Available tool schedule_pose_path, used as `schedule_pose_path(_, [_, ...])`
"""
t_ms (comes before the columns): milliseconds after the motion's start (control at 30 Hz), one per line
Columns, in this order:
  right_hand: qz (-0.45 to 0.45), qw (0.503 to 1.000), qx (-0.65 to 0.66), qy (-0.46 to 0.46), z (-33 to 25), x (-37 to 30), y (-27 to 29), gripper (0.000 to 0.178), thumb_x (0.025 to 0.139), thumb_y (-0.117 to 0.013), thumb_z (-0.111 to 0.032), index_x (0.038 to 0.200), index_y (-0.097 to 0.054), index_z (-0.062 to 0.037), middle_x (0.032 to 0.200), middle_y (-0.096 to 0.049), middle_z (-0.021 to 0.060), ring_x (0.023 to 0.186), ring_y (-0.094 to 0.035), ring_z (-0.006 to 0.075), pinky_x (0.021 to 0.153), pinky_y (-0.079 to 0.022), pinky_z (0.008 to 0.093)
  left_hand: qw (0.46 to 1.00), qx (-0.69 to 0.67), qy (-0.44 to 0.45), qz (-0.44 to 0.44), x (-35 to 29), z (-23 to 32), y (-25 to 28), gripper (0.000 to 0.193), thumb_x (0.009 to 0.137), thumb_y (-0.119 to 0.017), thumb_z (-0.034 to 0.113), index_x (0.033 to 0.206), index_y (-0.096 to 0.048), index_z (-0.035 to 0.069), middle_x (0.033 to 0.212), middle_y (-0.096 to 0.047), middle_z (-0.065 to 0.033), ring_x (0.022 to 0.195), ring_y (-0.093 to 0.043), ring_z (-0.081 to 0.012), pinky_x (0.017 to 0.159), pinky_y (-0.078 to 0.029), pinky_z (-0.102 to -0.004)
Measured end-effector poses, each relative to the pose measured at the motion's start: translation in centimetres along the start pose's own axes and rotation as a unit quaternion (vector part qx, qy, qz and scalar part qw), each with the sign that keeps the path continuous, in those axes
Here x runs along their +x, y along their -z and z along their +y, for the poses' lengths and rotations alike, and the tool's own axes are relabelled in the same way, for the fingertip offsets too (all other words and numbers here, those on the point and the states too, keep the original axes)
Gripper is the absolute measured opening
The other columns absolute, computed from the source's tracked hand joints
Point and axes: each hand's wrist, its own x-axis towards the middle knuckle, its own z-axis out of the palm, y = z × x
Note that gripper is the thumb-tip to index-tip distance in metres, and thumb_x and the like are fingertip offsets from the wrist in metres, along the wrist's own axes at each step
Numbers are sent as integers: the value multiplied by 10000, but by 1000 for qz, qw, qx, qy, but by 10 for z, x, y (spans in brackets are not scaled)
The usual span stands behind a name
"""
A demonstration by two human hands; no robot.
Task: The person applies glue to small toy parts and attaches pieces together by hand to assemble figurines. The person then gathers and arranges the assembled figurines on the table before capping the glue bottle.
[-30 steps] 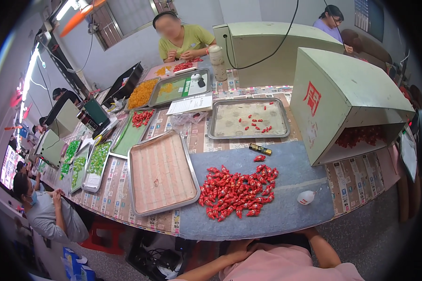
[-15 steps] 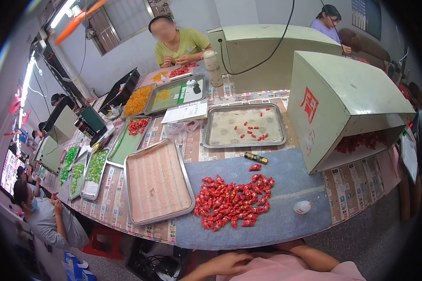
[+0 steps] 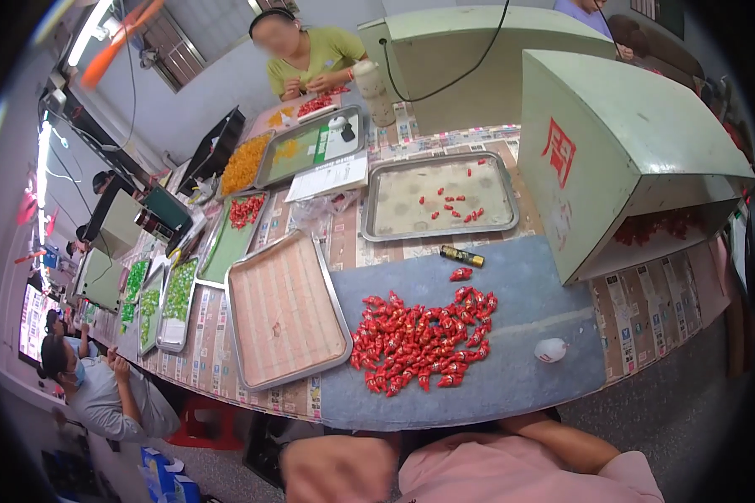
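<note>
My left hand point(image 3: 340, 466) is raised at the bottom of the view, below the table's front edge. Motion smears its fingers, so I cannot tell whether it holds anything. My right forearm point(image 3: 554, 438) runs under the table edge, and the hand at its end is hidden. On the blue-grey mat point(image 3: 512, 390) in front of me lies a spread pile of small red figurines point(image 3: 415, 344). One more red figurine point(image 3: 460, 274) lies apart behind the pile, near a dark cylinder point(image 3: 462, 256) with a gold end. A small white rounded object point(image 3: 550, 350) rests to the right.
An emptied pink-lined tray point(image 3: 281, 310) overlaps the mat's left side. Behind the mat stands a metal tray point(image 3: 440, 201) with several red pieces. A green metal hood point(image 3: 621, 126) stands at right, red pieces inside. Across the table a co-worker point(image 3: 310, 59) handles small pieces; another point(image 3: 101, 386) sits left.
My left hand has lifted from my lap and moved left, closer to the camera. The view has tilted slightly downward. The red pile looks unchanged.
</note>
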Motion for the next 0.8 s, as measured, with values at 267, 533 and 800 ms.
schedule_pose_path(267, [1,999,-28,37,0,-10,20,322,943,-449,-233,901,-672,-5,864,-670,130,859,-632,259,847,-487,402,856,-178,485,3,-76,-191,-92,491,928,-596,362,1290,-521,40,1095,-561,-76,1001,-526,-158,913,-412,-298])
schedule_pose_path(533, [-38,995,-74,61,-35,-9,12,345,950,-434,-241,868,-676,-9,830,-670,128,831,-636,262,832,-493,405,743,-183,627,142,-72,-229,-84,334,1001,-465,308,1208,-524,52,987,-561,-19,701,-549,-54,569,-460,-171])
schedule_pose_path(800, [182,910,-289,236,-18,-1,-6,380,949,-392,-263,847,-658,-12,819,-661,184,808,-636,300,808,-471,442,768,-148,603,155,-71,-224,-94,303,1011,-441,289,1148,-544,39,889,-575,-22,621,-535,-50,494,-428,-171])
